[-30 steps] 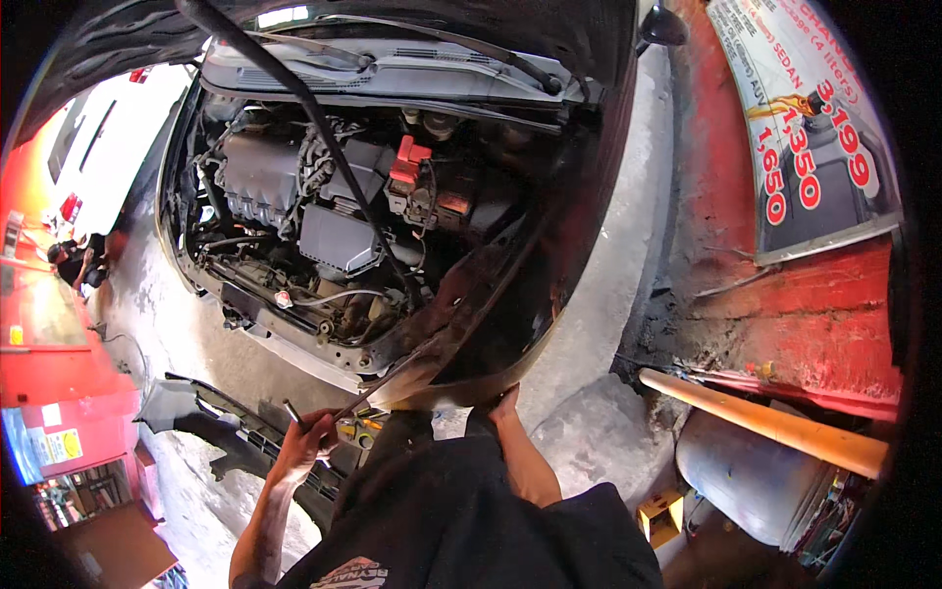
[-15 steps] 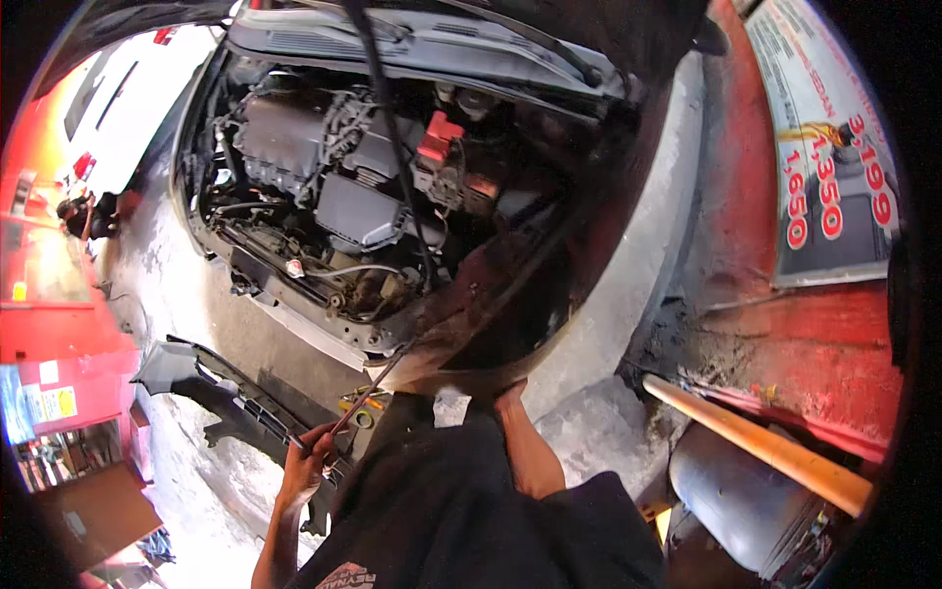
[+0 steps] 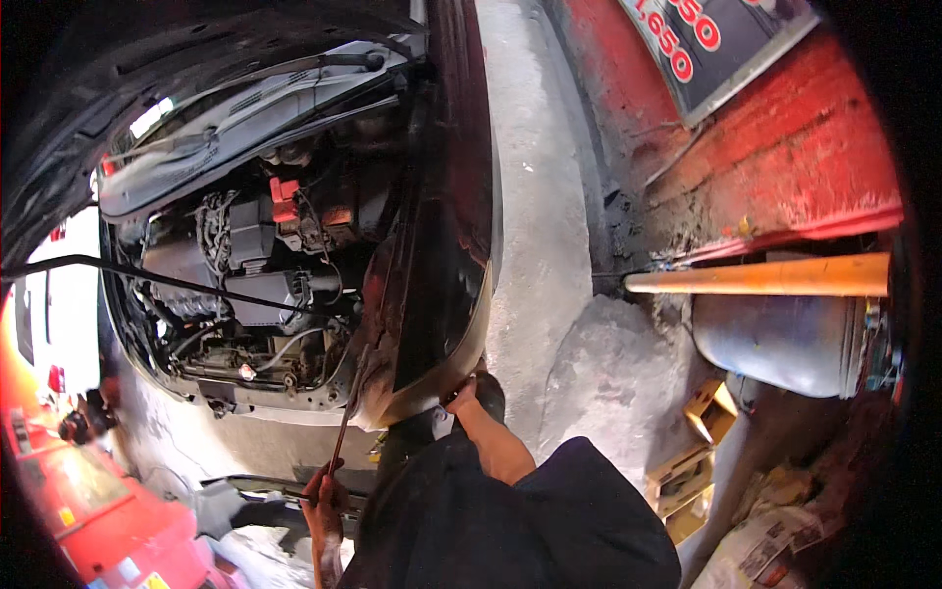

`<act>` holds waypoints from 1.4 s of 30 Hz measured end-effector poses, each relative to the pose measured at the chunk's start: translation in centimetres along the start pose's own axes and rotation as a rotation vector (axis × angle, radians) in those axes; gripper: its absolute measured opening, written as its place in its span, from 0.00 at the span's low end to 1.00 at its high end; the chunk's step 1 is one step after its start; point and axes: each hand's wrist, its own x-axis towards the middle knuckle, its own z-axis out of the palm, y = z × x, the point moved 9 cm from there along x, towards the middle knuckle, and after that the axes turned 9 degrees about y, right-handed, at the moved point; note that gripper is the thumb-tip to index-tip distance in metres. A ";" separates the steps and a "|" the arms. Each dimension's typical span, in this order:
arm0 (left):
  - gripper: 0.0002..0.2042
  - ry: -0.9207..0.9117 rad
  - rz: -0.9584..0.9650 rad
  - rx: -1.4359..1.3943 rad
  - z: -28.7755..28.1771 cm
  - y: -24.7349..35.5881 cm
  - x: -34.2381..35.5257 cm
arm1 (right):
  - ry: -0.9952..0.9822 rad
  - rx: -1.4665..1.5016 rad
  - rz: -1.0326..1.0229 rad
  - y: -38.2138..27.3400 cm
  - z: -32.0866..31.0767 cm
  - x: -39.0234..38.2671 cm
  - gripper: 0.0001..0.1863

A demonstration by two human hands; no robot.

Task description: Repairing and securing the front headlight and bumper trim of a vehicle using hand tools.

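My left hand (image 3: pixel 327 491) is closed around a long thin reddish-brown rod (image 3: pixel 343 432). The rod slants upward, and its far end lies against the front corner of a dark car, between the engine bay (image 3: pixel 245 275) and the fender (image 3: pixel 442 294). My right hand (image 3: pixel 463 395) touches the lower front edge of that fender. Its fingers are partly hidden there, so their grip is not clear. The hood (image 3: pixel 147 79) is up, with a thin black prop rod (image 3: pixel 147 275) crossing the engine bay. The car's front end is bare of its bumper cover.
A dark trim piece (image 3: pixel 265 486) lies on the floor at the lower left. On the right are an orange pole (image 3: pixel 765 275), a blue-grey drum (image 3: pixel 775 339) and yellow crates (image 3: pixel 682 481) near a red wall (image 3: pixel 785 167). Another person (image 3: pixel 88 417) is at the far left.
My view has turned to the right, so the car sits further left. My left hand still holds the rod at the front corner, and my right hand stays at the fender's lower edge.
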 end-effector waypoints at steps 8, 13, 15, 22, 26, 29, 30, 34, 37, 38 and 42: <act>0.21 -0.134 0.094 0.258 -1.8 3.7 2.1 | -0.235 0.255 -0.094 5.6 -2.9 5.8 0.28; 0.21 -0.158 0.113 0.297 -2.5 4.5 3.0 | -0.338 0.257 -0.293 6.8 -0.7 9.1 0.27; 0.20 -0.149 0.113 0.302 -3.9 3.7 3.1 | -0.202 0.292 -0.288 7.8 -0.7 7.5 0.27; 0.19 -0.419 0.110 0.237 1.8 4.1 1.9 | -0.734 0.433 -0.905 -2.8 -7.0 17.0 0.24; 0.20 -0.178 0.109 0.321 -2.5 3.4 3.6 | -0.302 0.415 -0.295 8.9 1.3 6.6 0.29; 0.20 -0.260 0.115 0.348 -0.9 4.2 3.0 | -0.183 0.549 -0.240 7.3 -1.2 6.7 0.28; 0.19 -0.265 0.124 0.347 -0.3 4.5 3.0 | -0.516 0.487 -0.550 4.3 -0.3 5.5 0.27; 0.19 -0.188 0.151 0.392 -2.5 4.2 4.3 | -0.433 0.444 -0.339 7.3 0.9 3.1 0.26; 0.19 -0.207 0.214 0.445 -1.2 5.1 4.2 | -0.513 0.559 -0.339 7.3 0.4 2.9 0.25; 0.19 -0.201 0.227 0.449 -1.5 5.2 4.4 | -0.377 0.547 -0.267 8.0 -0.3 4.3 0.25; 0.18 -0.214 0.229 0.429 -1.4 5.6 5.2 | -0.331 0.583 -0.292 8.8 -0.3 5.9 0.27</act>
